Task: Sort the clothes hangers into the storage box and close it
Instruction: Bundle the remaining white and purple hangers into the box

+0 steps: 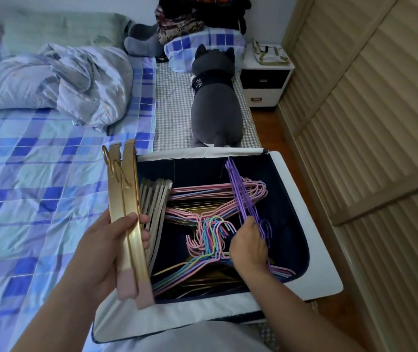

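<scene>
An open storage box (322,250) with a dark lining and white flaps stands at the bed's near corner. Inside lie several pink and coloured wire hangers (203,214) and a row of silver-grey hangers (156,199) along its left wall. My left hand (106,247) grips two gold hangers with pink ends (126,219), held upright over the box's left edge. My right hand (249,247) reaches into the box and grips a bundle of purple wire hangers (241,194) that leans toward the back right.
The bed (30,174) with a blue checked sheet lies to the left, a crumpled duvet (55,80) on it. A grey plush cat (214,97) lies behind the box. A white nightstand (266,80) stands at the back. Slatted wardrobe doors (367,110) run along the right.
</scene>
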Demonstrator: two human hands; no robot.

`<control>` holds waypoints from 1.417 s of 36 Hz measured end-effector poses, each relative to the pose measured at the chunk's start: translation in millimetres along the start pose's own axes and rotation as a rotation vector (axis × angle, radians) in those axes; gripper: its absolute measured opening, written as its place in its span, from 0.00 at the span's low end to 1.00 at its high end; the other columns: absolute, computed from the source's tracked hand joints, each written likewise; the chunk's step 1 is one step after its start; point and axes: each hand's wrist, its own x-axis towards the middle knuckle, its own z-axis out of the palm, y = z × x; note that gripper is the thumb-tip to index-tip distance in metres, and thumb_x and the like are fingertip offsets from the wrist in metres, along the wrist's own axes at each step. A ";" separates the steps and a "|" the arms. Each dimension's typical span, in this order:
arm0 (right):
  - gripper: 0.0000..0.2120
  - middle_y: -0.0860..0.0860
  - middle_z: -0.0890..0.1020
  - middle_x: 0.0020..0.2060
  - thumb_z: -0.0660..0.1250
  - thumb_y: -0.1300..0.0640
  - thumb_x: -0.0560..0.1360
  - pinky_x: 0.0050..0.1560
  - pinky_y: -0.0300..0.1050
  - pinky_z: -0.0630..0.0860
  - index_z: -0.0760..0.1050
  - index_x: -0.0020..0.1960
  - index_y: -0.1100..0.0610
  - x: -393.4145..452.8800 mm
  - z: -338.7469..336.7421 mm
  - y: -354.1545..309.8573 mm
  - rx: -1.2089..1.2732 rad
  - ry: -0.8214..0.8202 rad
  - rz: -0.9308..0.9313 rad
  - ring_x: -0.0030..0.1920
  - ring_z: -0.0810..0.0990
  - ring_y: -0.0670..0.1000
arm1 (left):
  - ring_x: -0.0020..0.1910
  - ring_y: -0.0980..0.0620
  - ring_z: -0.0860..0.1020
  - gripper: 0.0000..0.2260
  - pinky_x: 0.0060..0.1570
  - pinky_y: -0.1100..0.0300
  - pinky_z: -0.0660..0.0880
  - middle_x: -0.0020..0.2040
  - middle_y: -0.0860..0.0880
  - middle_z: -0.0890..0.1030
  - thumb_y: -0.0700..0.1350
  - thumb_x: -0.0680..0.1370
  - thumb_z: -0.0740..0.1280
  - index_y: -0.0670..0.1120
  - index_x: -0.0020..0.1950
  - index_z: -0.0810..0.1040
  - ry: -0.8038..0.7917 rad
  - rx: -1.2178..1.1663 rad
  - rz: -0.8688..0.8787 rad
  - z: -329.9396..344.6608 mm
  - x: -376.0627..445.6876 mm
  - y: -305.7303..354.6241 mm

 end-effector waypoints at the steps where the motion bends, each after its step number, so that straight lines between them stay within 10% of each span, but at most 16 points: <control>1: 0.16 0.55 0.79 0.59 0.60 0.59 0.81 0.35 0.47 0.68 0.65 0.68 0.56 -0.9 -0.8 -1.5 0.003 0.016 0.009 0.48 0.82 0.57 | 0.33 0.48 0.80 0.09 0.32 0.56 0.80 0.44 0.43 0.83 0.40 0.79 0.67 0.41 0.58 0.77 -0.003 0.002 0.005 0.0 0.6 0.6; 8: 0.22 0.57 0.79 0.58 0.55 0.46 0.83 0.45 0.47 0.68 0.72 0.69 0.59 17.3 -12.6 -7.9 0.370 -0.233 0.253 0.45 0.74 0.55 | 0.33 0.48 0.79 0.13 0.33 0.57 0.80 0.43 0.44 0.83 0.40 0.80 0.67 0.38 0.63 0.76 -0.028 -0.003 0.014 1.9 2.5 2.2; 13: 0.25 0.54 0.72 0.41 0.58 0.42 0.82 0.34 0.43 0.66 0.72 0.68 0.59 35.5 -17.3 1.8 0.722 -0.591 0.402 0.35 0.68 0.51 | 0.32 0.48 0.78 0.17 0.32 0.57 0.79 0.39 0.44 0.81 0.40 0.80 0.66 0.33 0.66 0.73 -0.032 -0.027 -0.001 -0.7 1.4 -0.2; 17: 0.23 0.59 0.80 0.56 0.51 0.44 0.84 0.44 0.48 0.71 0.74 0.64 0.59 32.7 -13.3 8.1 0.306 -0.241 0.180 0.49 0.78 0.60 | 0.32 0.48 0.79 0.16 0.32 0.56 0.79 0.41 0.44 0.82 0.39 0.80 0.66 0.34 0.65 0.73 -0.037 -0.023 -0.001 1.6 0.9 -1.7; 22: 0.12 0.56 0.83 0.50 0.53 0.51 0.84 0.36 0.47 0.65 0.71 0.61 0.55 15.1 -16.4 11.7 0.081 0.030 0.136 0.45 0.79 0.58 | 0.33 0.47 0.78 0.16 0.32 0.57 0.79 0.40 0.44 0.81 0.40 0.80 0.66 0.33 0.65 0.73 -0.037 -0.015 -0.006 -1.6 -1.1 -0.7; 34: 0.14 0.55 0.81 0.44 0.57 0.61 0.81 0.30 0.47 0.66 0.63 0.66 0.59 1.0 -13.5 10.9 -0.075 -0.034 -0.019 0.35 0.72 0.53 | 0.33 0.48 0.79 0.07 0.33 0.56 0.80 0.47 0.43 0.82 0.39 0.80 0.66 0.41 0.57 0.76 -0.050 -0.037 -0.011 -0.6 2.4 -2.9; 44: 0.19 0.58 0.82 0.53 0.56 0.63 0.80 0.42 0.52 0.76 0.62 0.70 0.60 4.5 -9.0 17.7 -0.147 -0.111 -0.016 0.52 0.82 0.60 | 0.33 0.49 0.78 0.13 0.33 0.57 0.80 0.41 0.45 0.82 0.39 0.81 0.65 0.37 0.64 0.75 -0.066 0.009 -0.022 15.2 5.4 3.9; 51: 0.18 0.55 0.83 0.43 0.63 0.63 0.78 0.32 0.48 0.69 0.63 0.65 0.56 -48.3 7.6 -5.6 -0.256 -0.069 -0.404 0.40 0.84 0.57 | 0.32 0.47 0.77 0.10 0.32 0.57 0.79 0.37 0.43 0.79 0.40 0.81 0.65 0.38 0.60 0.77 -0.011 0.021 -0.018 6.8 3.4 9.9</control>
